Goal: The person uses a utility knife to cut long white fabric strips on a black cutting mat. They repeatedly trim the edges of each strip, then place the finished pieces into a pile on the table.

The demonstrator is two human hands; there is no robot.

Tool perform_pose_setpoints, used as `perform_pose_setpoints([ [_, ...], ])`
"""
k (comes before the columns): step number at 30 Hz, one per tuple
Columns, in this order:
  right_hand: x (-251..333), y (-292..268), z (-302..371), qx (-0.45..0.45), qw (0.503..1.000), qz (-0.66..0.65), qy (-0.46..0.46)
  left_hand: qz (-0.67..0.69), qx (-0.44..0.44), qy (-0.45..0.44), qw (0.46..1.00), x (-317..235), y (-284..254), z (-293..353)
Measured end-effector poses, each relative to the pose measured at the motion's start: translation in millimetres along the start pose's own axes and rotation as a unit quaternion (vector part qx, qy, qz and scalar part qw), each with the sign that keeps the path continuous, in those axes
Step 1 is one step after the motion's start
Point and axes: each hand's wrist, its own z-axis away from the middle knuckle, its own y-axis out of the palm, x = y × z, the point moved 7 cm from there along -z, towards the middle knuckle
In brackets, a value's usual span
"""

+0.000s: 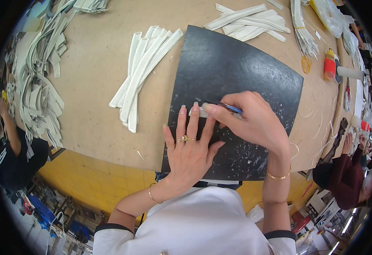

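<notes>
My left hand (190,144) lies flat with its fingers spread on a black mat (232,55). Its fingertips rest on a short white strip (202,114), mostly covered by my hands. Just to the right, my right hand (254,117) is closed around a slim pen-like tool (233,108), dark with a blue part. The tool slants over the strip, its dark end toward the far left. Whether its tip touches the strip I cannot tell.
White stitched strips (145,68) lie left of the mat, and more strips (247,21) sit beyond it. Grey-white strips (41,93) heap along the table's left. A red bottle with a yellow cap (329,66) stands at the right. Other people work at both sides.
</notes>
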Motion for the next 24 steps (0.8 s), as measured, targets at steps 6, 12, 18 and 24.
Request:
perform_pose_setpoints([
  [6, -1.3, 8.0, -10.6, 0.014, 1.000, 0.007, -0.006, -0.018, -0.001, 0.005, 1.000, 1.2, 2.7, 2.3],
  [12, -10.7, 3.2, 4.8, -0.069, 0.997, -0.033, 0.003, 0.064, -0.023, 0.028, 0.997, 7.3, -1.7, 3.0],
  [18, -21.7, -1.7, 12.0, -0.054, 0.997, -0.039, 0.031, 0.083, -0.012, 0.008, 0.996, 5.4, 1.4, 1.6],
  [24, -3.1, 0.5, 4.2, -0.063, 0.998, 0.000, -0.016, 0.052, -0.007, -0.002, 0.999, 6.9, 2.9, 2.5],
])
